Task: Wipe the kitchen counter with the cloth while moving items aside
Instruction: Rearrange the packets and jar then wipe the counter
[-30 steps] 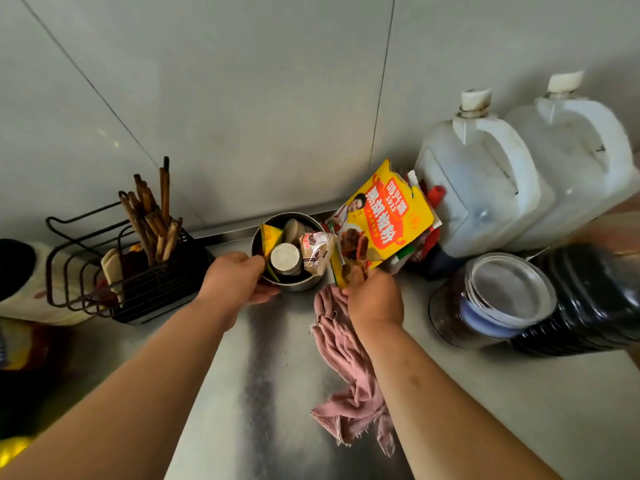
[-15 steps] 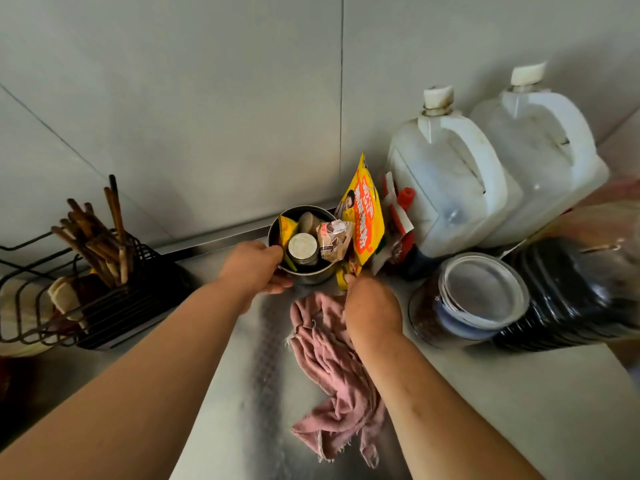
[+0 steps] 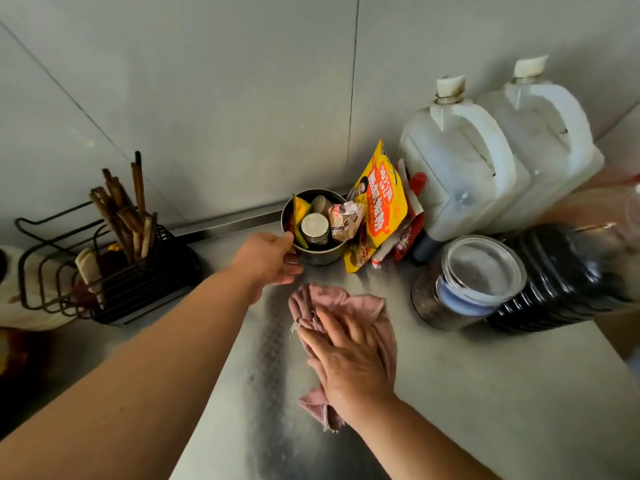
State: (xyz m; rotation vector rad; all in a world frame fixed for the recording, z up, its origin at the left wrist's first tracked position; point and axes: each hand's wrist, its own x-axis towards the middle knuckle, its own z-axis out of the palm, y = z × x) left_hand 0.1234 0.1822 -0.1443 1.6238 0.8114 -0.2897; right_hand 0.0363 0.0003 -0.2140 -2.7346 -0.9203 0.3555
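A crumpled pink cloth (image 3: 360, 306) lies on the steel counter (image 3: 485, 393). My right hand (image 3: 346, 355) rests flat on it, fingers spread. At the back stands a small metal pot (image 3: 320, 258) filled with a jar and sachets. My left hand (image 3: 270, 259) grips its left rim. A yellow seasoning packet (image 3: 384, 202) leans upright between the pot and the jugs, with no hand on it.
Two white plastic jugs (image 3: 464, 168) stand at the back right. In front of them are a lidded glass jar (image 3: 474, 282) and a dark ribbed bottle (image 3: 561, 278). A black wire rack with chopsticks (image 3: 131, 258) sits at the left by the wall.
My right hand has let go of the yellow packet and come back down flat onto the cloth. The packet now leans by the jugs. My left hand stays on the pot.
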